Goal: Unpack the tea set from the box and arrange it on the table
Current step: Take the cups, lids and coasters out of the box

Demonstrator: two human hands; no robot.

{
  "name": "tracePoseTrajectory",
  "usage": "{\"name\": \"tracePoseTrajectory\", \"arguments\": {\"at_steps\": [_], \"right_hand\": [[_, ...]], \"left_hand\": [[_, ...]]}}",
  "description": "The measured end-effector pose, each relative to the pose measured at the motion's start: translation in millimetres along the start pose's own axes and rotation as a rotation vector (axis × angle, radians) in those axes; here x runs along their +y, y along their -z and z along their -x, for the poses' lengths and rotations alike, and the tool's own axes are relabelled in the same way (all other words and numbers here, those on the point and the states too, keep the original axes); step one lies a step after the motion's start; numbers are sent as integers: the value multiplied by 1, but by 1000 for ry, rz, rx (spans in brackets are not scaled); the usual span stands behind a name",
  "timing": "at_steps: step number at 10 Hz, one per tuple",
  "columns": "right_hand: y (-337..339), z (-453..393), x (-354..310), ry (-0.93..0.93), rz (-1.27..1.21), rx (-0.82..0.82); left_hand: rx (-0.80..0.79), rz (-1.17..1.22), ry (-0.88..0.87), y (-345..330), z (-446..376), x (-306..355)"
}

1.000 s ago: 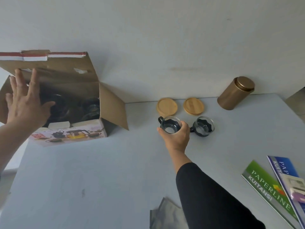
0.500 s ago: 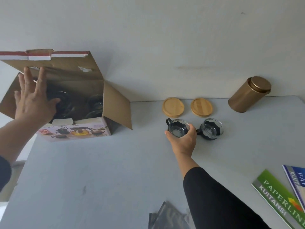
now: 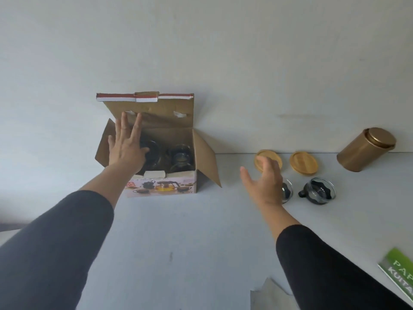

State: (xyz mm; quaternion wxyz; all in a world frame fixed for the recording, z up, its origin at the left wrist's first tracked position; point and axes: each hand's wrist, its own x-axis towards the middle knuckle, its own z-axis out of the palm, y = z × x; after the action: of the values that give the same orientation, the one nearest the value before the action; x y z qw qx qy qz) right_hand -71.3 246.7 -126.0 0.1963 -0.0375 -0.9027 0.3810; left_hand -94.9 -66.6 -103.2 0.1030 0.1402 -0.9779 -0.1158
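While your left hand (image 3: pixel 126 148) spreads flat over the open box (image 3: pixel 161 153) at centre-left, your right hand (image 3: pixel 263 182) hovers loose and empty, apparently just above one cup (image 3: pixel 287 190); another cup (image 3: pixel 318 190) sits beside it.

Open cardboard box (image 3: pixel 161 186) holds dark glassware; two glass cups (image 3: pixel 318 191) stand beside wooden lids (image 3: pixel 303 163)

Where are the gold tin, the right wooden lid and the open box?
gold tin (image 3: pixel 363 152), head view, on its side wall.
right wooden lid (image 3: pixel 303 163), head view, on its top face.
open box (image 3: pixel 162 186), head view, on its printed front.
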Motion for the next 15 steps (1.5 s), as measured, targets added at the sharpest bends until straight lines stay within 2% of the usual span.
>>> {"name": "tracePoseTrajectory", "arguments": {"at_steps": [1,2,4,6,9,11,12,14,15], "right_hand": [[-24,-14,-56,169,35,-203],[-58,-18,-102,196,115,-454],[-112,-19,-145,237,528,-644],[-133,-17,-157,104,756,-837],[-149,-14,-155,14,832,-882],[-151,-14,-156,-68,766,-853],[-148,-16,-157,-35,795,-856],[-140,-24,-166,165,930,-922],[-131,-29,-172,229,933,-874]], "left_hand": [[-24,0,-25,1,-2,-4],[-48,-5,-51,2,-4,-7],[-79,15,-88,3,-7,-11],[-92,18,-104,3,-9,-12],[-103,41,-110,2,-10,-14],[-112,56,-110,1,-11,-14],[-112,58,-110,2,-12,-14],[-105,65,-100,-1,-12,-13],[-109,71,-89,0,-12,-14]]}}
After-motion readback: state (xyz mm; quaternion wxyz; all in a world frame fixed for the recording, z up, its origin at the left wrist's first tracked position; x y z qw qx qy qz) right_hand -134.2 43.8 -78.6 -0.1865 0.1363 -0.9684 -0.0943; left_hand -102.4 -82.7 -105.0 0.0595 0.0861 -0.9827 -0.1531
